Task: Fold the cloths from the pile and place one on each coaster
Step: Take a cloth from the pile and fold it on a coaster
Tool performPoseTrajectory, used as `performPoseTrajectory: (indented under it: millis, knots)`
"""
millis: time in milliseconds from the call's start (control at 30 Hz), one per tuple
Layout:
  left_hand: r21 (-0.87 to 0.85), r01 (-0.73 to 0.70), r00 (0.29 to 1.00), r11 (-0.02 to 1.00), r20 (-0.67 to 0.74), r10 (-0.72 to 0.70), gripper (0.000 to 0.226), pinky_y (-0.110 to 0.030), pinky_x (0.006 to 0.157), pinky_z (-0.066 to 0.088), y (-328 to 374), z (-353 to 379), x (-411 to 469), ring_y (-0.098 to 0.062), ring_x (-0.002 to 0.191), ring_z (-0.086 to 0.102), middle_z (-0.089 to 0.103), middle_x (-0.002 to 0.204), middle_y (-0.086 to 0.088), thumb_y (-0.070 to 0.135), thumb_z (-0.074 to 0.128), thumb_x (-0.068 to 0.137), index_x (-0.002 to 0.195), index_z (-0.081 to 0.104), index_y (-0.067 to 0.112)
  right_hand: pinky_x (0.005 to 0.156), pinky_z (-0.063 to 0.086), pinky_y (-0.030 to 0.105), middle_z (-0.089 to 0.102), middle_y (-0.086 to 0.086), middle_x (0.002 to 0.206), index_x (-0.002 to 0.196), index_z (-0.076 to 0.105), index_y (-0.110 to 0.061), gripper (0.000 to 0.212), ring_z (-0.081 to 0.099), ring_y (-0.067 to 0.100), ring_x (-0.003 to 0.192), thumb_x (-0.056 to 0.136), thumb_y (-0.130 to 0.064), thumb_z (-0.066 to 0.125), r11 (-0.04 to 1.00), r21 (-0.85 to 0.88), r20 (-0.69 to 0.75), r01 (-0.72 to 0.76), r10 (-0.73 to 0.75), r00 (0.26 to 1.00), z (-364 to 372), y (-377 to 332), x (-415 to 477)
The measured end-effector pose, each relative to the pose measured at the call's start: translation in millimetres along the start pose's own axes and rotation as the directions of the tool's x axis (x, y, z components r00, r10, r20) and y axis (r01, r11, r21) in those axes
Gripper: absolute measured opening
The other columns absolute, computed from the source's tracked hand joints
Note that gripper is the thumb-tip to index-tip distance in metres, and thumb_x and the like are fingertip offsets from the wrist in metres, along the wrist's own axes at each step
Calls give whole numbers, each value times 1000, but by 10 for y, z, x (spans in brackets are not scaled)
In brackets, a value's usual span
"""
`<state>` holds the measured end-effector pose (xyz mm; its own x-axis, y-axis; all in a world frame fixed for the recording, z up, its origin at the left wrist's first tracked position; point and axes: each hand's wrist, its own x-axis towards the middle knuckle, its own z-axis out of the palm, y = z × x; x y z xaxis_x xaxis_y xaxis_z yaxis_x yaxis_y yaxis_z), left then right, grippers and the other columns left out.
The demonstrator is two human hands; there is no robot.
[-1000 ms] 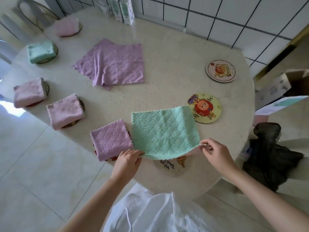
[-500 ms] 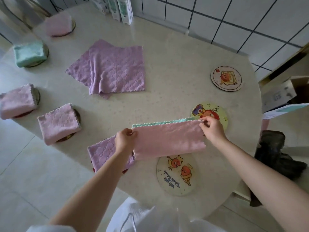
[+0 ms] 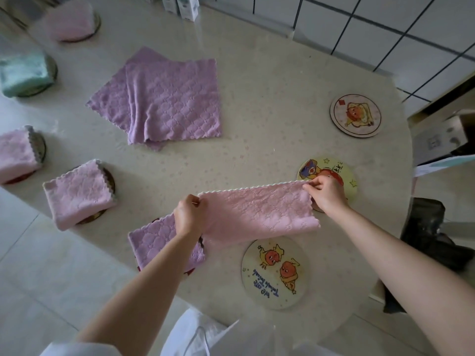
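Observation:
A cloth, pink side up and folded in half, lies as a long strip on the table. My left hand pinches its far left corner and my right hand pinches its far right corner. A bare cartoon coaster lies just in front of the strip. Another coaster is partly under my right hand, and a third bare coaster lies further back. The pile of purple cloths lies spread at the table's middle. A folded purple cloth sits on a coaster under my left forearm.
Folded cloths on coasters line the table's left edge: pink, pink, green and pink. Cartons stand at the back by the tiled wall. A cardboard box and a dark bag sit off the right edge.
The green cloth was folded away from me, near edge onto far edge, so the pink side now shows. Both hands moved from the near corners to the far corners.

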<state>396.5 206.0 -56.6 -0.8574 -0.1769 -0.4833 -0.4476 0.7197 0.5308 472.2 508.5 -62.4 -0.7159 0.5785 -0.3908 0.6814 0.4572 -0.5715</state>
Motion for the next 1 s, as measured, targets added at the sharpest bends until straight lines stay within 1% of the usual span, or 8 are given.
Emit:
performPoseTrajectory:
  millis: [133,267,367,433,533,667,800,1000]
  knots:
    - [29,16,1000,999,-27,-15,33,-29,59,34,14,25,27,-25,67,49,55,60,-5,29,49,91,70,59,7,66,39,26,67,8,83,85,65,-7,16,60,23,79,86,-23,66,998,-64,17,-14,15,1000,12,-48,38]
    - [-30,20,999,999,-36,-21,20,-30,74,47,27,33,5,-23,84,56,64,92,-7,25,53,90,102,61,10,67,40,28,64,5,79,82,60,-10,15,61,27,84,86,-24,65,996,-87,-15,2,-4,1000,11,-82,47]
    - [6,-170,982,985,-86,170,27,-33,80,46,0,6,-142,-20,97,53,57,110,-3,10,54,86,113,54,13,70,48,35,62,4,88,92,56,-10,13,59,26,87,89,-22,60,980,-142,-62,138,-148,987,-16,-110,-88]
    - [110,-381,913,918,-111,392,35,-29,83,41,-47,16,-297,-18,108,46,52,117,-2,2,57,83,116,55,13,69,51,39,58,6,102,102,56,-8,14,55,24,95,91,-17,55,914,-259,-74,311,-340,937,-13,-81,-270]
    - [234,-694,706,681,34,707,40,-32,103,42,-182,173,-575,-15,122,43,55,125,0,-3,57,82,118,59,12,88,51,32,57,10,115,115,57,-4,27,53,22,108,89,-7,53,731,-335,66,594,-611,789,94,23,-599]
    - [261,-849,526,459,343,778,49,-41,117,24,-387,482,-910,-21,144,22,39,149,-2,9,44,88,137,47,16,105,41,35,60,11,124,125,54,-3,43,56,24,117,83,6,57,518,-389,230,762,-746,624,374,263,-950]
    - [378,-819,569,431,442,694,67,-43,120,2,-537,574,-1056,-23,147,-3,13,159,1,18,47,92,151,16,23,109,37,40,54,11,135,133,50,-5,56,49,28,127,80,10,50,382,-452,344,806,-759,553,485,524,-1098]
    - [459,-749,653,478,387,651,73,-45,119,0,-723,460,-1158,-28,146,-8,4,159,0,12,48,90,151,11,23,103,45,39,56,7,130,132,51,-10,66,52,26,122,71,13,58,439,-479,367,760,-686,628,274,725,-1116]
